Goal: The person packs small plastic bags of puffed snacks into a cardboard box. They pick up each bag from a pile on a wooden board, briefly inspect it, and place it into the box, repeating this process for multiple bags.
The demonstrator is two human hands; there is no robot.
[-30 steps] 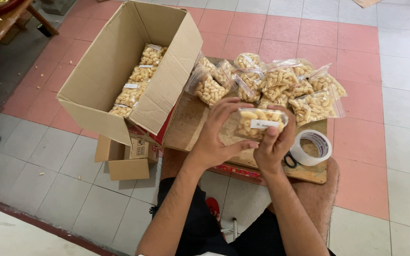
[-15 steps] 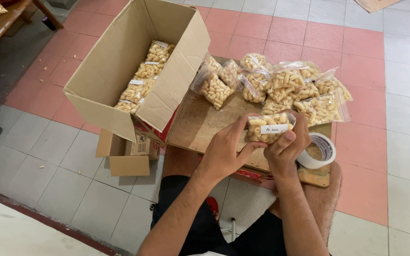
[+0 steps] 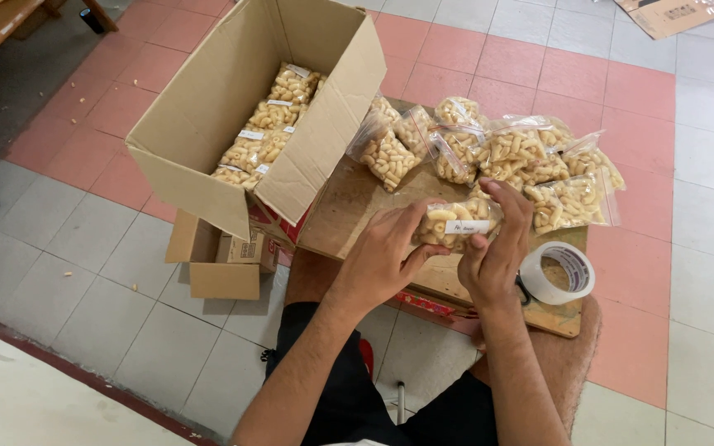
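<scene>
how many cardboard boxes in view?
3. A large open box holding snack bags, a small open box on the floor beneath it, and a flattened box at the top right. Others may be out of frame.

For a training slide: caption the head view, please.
Both hands, left hand and right hand, hold a labelled snack bag beside an open cardboard box.

Open box left of the board; bags behind, tape roll right.
</scene>
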